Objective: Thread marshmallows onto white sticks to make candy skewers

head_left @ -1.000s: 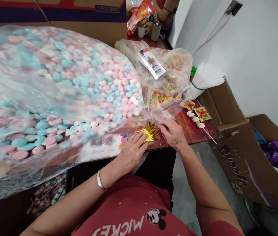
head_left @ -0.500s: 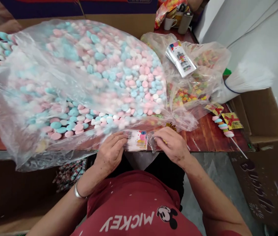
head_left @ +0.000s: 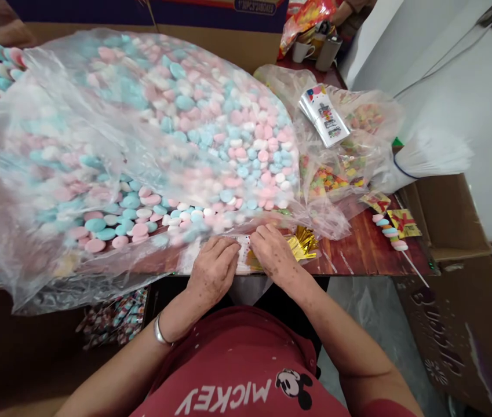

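At the table's front edge, a small stack of clear printed plastic bags (head_left: 244, 253) lies between my hands. My left hand (head_left: 214, 266) has its fingers curled down over the bags' left part, with clear film reaching out past it. Right beside it, my right hand (head_left: 273, 255) is closed, fingertips pressed on the bags' right edge; its fingers partly hide what it grips. Gold twist ties (head_left: 304, 243) fan out under and to the right of this hand. Just beyond both hands rises a large clear sack (head_left: 176, 127) of pink, blue and white sweets.
Silver printed pouches (head_left: 326, 116) lie on a bag of coloured gummies (head_left: 336, 176). Farther right are a sweet skewer (head_left: 389, 231) and a bundle of white film (head_left: 432, 153). An open carton (head_left: 458, 214) stands beside the table. A person's arm shows at the far left.
My right hand has moved left toward my left hand, uncovering more gold twist ties. My left hand has shifted slightly right, over more of the stack. The camera view has moved a little.
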`<state>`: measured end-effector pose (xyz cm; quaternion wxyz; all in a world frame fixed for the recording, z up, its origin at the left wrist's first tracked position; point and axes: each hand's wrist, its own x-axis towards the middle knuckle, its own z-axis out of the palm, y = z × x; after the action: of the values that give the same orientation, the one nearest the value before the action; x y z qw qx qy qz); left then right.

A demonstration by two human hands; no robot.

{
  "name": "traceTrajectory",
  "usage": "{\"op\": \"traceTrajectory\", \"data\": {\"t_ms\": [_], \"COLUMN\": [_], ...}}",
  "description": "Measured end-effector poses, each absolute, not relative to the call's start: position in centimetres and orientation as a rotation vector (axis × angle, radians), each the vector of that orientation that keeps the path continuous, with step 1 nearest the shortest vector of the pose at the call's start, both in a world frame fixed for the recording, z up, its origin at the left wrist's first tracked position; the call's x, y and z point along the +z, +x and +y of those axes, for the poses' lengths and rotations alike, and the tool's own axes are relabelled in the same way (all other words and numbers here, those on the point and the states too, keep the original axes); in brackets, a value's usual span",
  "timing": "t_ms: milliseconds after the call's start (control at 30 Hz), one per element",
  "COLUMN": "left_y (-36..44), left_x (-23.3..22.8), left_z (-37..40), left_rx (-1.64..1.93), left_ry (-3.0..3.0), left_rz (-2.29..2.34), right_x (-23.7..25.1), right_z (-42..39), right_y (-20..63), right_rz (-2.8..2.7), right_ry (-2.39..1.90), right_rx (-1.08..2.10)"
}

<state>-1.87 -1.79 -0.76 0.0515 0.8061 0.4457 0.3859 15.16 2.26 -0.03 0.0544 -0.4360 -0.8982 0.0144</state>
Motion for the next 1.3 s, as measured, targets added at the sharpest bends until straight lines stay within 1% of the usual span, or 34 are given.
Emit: {"op": "traceTrajectory", "data": {"t_ms": [233, 467, 600, 733, 900, 967, 1033, 1100, 1200, 1233, 1300], "left_y": [-1.7, -1.7, -1.2, -1.2, -2.1, -2.4, -2.5, -2.5, -2.5, -2.6, -2.7], "left_x": [-1.5, -1.8, -1.8, -1.1, 2.1, 3.4, 4.1, 4.2, 3.7, 3.5, 3.3], "left_z": [-1.3, -1.1, -0.9, -0.8, -0.2, 0.1, 0.3, 0.2, -0.3, -0.6, -1.1], "left_rx": [1.038, 1.133, 1.039, 0.918, 0.686, 0.641, 0.655, 0.694, 0.716, 0.711, 0.687], "left_ry": [2.548, 2.681, 2.732, 2.598, 2.171, 1.974, 1.766, 1.578, 1.475, 1.488, 1.534], "left_rz": [1.392, 1.37, 1.414, 1.422, 1.35, 1.317, 1.286, 1.238, 1.18, 1.168, 1.145], "right_x": [-0.6, -0.6, -0.4, -0.3, 0.6, 1.1, 1.5, 2.0, 2.6, 2.8, 2.8], "right_z": [2.0, 1.0, 0.8, 0.9, 1.1, 1.2, 1.0, 0.7, -0.4, -0.8, -1.6], "right_y": [14.0, 14.3, 14.3, 14.9, 16.2, 16.6, 16.9, 17.1, 17.2, 17.2, 17.0], "right_rz": [-2.711, -2.608, -2.603, -2.525, -2.372, -2.314, -2.191, -1.991, -1.81, -1.805, -1.832], "right_ry": [-1.429, -1.255, -1.19, -1.099, -0.848, -0.782, -0.791, -0.905, -1.068, -1.084, -1.078], "right_rx": [-0.011, -0.156, -0.157, -0.186, -0.181, -0.117, 0.029, 0.28, 0.763, 0.88, 0.973]}}
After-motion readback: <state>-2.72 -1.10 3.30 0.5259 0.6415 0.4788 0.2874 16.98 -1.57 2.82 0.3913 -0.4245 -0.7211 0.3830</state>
